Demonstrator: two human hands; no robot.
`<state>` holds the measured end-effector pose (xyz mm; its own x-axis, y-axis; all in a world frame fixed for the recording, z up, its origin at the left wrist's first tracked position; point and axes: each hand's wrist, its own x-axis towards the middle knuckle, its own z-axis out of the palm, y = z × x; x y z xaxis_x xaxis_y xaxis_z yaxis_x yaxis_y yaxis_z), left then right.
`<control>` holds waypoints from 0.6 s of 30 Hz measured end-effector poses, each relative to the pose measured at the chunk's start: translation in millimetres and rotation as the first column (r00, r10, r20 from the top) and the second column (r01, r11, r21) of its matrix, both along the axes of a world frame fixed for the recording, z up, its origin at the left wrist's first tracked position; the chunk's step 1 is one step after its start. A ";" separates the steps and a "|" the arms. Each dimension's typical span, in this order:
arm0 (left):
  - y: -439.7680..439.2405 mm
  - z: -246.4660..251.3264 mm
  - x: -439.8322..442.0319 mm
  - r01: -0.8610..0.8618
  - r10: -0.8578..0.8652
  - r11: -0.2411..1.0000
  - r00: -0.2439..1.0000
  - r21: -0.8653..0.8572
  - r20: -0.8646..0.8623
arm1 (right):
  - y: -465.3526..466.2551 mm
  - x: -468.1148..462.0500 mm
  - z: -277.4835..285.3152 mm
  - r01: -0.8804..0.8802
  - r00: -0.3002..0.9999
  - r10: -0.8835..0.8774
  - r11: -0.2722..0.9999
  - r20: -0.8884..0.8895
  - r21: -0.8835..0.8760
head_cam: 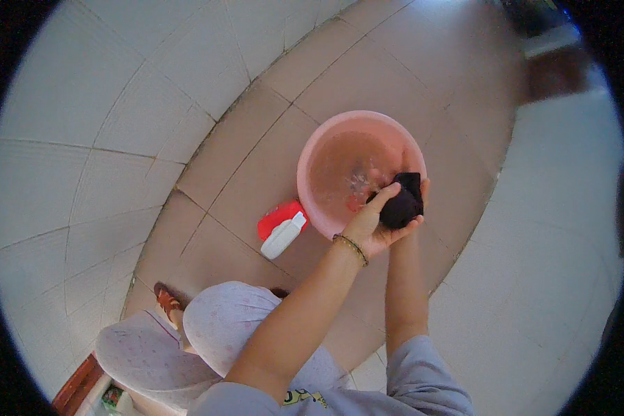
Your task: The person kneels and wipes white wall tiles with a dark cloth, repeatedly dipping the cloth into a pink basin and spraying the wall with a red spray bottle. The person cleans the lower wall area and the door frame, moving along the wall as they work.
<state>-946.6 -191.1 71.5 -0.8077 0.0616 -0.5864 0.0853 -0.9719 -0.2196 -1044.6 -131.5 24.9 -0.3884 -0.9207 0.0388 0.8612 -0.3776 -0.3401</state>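
A bunched black cloth (pixel 401 205) is held up over the near right rim of a pink plastic basin (pixel 307 171). My left hand (pixel 374 223) grips it from the left, its thumb lying across the cloth; a beaded bracelet (pixel 351 248) circles that wrist. Mostly hidden behind the cloth, my right hand (pixel 425 188) supports its right side, with some fingers showing at the edge. Water (pixel 338 161) fills part of the basin, and its surface is splashing just left of the cloth. What kind of cloth item it is cannot be made out.
A white bottle (pixel 281 239) lies against a red container (pixel 278 218) on the tiled floor (pixel 249 182), left of the basin. White tiled walls (pixel 135 104) run along both sides. My bent knee (pixel 229 317) and a brown sandal (pixel 167 299) are at lower left.
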 end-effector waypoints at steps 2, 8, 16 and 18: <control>-1.7 10.6 1.0 0.071 -0.080 0.993 0.992 -0.097 -0.095 | -1.3 -11.7 8.4 -0.062 0.996 0.065 0.997 -0.060 0.050; -2.4 -6.9 -8.1 0.278 -0.335 0.740 0.942 -0.612 0.023 | -25.9 -29.2 69.4 -0.020 0.811 0.468 0.622 -0.352 0.782; 24.8 -45.3 -17.9 0.543 -0.096 -0.058 0.832 -0.838 0.546 | -33.7 -11.2 36.9 0.299 0.429 0.718 0.459 -0.547 0.837; 24.5 -48.3 -12.2 0.571 -0.068 -0.111 0.812 -0.814 0.579 | -34.0 -3.4 21.0 0.436 0.315 0.731 0.455 -0.605 0.776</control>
<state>-958.8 -166.6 23.1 -0.6912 -0.5331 -0.4879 -0.5116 -0.1159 0.8514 -1048.0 -165.6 45.9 -0.4909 -0.7228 -0.4864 -0.1803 0.6305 -0.7550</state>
